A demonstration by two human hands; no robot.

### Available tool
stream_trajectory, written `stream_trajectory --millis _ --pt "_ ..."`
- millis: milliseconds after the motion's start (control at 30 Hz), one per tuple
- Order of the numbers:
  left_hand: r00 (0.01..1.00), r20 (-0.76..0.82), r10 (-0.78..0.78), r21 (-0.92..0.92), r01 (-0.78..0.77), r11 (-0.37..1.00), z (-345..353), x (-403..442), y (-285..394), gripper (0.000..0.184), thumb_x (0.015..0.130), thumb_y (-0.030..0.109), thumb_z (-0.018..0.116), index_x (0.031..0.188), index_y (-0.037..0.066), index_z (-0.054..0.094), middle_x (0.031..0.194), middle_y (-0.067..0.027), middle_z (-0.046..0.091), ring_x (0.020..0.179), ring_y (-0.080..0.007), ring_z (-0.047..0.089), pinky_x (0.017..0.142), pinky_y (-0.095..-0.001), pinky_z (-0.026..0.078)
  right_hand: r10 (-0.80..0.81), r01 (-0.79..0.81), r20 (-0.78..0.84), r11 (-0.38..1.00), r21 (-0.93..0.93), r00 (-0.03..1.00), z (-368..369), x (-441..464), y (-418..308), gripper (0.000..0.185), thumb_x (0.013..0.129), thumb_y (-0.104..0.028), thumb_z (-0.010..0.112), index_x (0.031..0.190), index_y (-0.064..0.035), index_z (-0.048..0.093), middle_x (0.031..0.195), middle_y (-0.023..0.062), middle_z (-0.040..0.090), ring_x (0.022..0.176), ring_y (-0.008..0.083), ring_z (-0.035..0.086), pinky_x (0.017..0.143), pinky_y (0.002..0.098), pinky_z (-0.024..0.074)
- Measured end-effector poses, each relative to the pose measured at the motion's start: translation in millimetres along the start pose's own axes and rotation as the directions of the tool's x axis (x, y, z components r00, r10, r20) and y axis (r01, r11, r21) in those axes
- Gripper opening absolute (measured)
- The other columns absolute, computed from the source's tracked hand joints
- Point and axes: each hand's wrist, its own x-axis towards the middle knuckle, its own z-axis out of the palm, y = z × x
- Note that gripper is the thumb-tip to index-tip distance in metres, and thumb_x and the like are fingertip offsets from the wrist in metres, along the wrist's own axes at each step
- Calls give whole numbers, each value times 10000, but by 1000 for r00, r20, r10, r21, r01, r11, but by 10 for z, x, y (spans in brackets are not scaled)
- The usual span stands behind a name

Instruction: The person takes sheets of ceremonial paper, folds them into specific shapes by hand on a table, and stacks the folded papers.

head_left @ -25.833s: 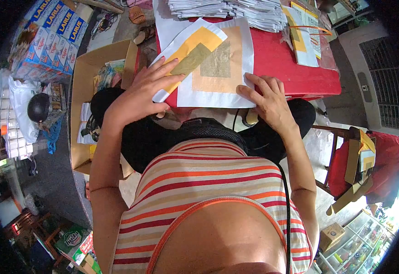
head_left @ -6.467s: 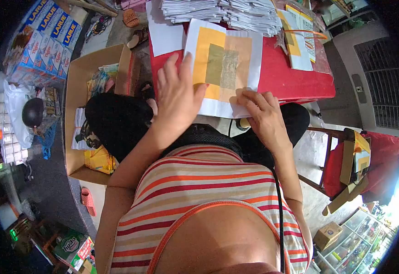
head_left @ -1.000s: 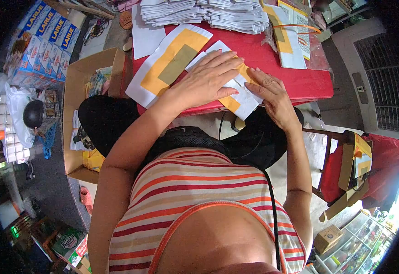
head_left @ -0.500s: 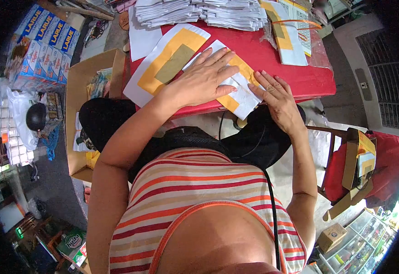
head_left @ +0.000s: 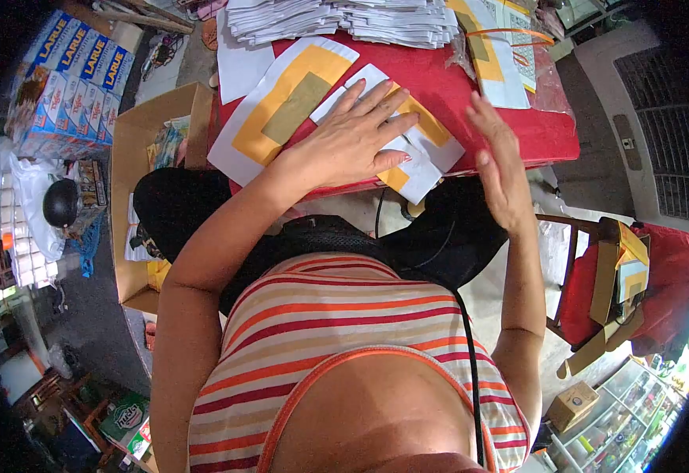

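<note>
I am logging: folded paper, running far-left to near-right beneath spread left hand; right hand, thumb parted, just rightward.

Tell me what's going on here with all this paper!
The left hand is spread flat on a folded white-and-yellow paper on the red table. The right hand is open and off that paper, just to its right. Another white-and-yellow paper with a dull gold patch lies to the left, and a big stack of white papers sits at the far side.
</note>
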Motion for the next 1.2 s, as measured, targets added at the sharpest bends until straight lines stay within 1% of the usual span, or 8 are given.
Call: stream_trajectory --millis 100,233,367,667,833,967,1167,1200 --pt "1000 15 7 13 -7 1000 -9 -13 -1 600 980 448 534 1435 60 488 1563 -207 354 1489 -347 260 1212 -532 164 32 -33 -48 999 -27 998 39 101 -49 420 994 -113 486 1407 -39 517 1509 159 469 1435 314 396 1167 454 287" --pt "1000 -9 -3 -12 3 1000 3 -2 -23 688 976 453 538 1463 -14 404 1551 -225 362 1487 -333 273 1218 -511 174 -88 97 88 990 -100 992 296 184 -33 431 990 -146 537 1406 -33 515 1487 160 488 1399 328 438 1161 467 315" --pt "999 -30 -22 -75 20 997 -4 -17 -42 765 974 483 531 1490 -45 331 1549 -232 363 1481 -328 289 1222 -495 182 -161 184 196 977 -107 967 449 165 57 474 974 -151 556 1435 -56 494 1531 149 436 1441 306 380 1186 478 285" --pt "999 15 40 -18 -40 999 13 24 -34 810 977 527 506 1531 -18 279 1571 -229 327 1480 -336 290 1224 -488 182 -186 224 267 967 -119 945 431 152 91 486 989 -194 536 1468 -126 482 1560 137 399 1472 292 327 1215 474 222" --pt "1000 13 23 35 -24 999 30 25 4 814 967 550 514 1532 4 303 1580 -216 319 1488 -328 273 1221 -501 171 -174 257 292 925 -278 941 345 83 -30 438 1023 -286 485 1451 -194 510 1548 129 418 1447 287 369 1201 475 242" --pt "998 57 -4 -30 6 1000 -6 25 25 872 926 632 533 1539 49 325 1582 -240 293 1496 -372 228 1214 -535 150 -75 157 293 951 -267 953 166 -153 -46 444 1021 -329 488 1445 -196 510 1544 123 426 1434 288 388 1189 479 257" --pt "994 50 -99 66 96 993 11 -9 40 942 848 756 541 1542 144 363 1593 -289 216 1498 -472 122 1197 -610 64 -31 111 241 938 -327 970 36 -289 -116 563 909 -356 632 1439 -219 502 1503 103 472 1386 282 443 1168 490 294" --pt "994 48 -102 69 98 993 25 -8 37 946 843 762 540 1545 153 360 1595 -286 214 1501 -468 114 1197 -612 56 -110 199 242 903 -382 964 67 -256 -120 576 877 -328 651 1422 -206 513 1486 95 487 1371 271 457 1159 486 310"
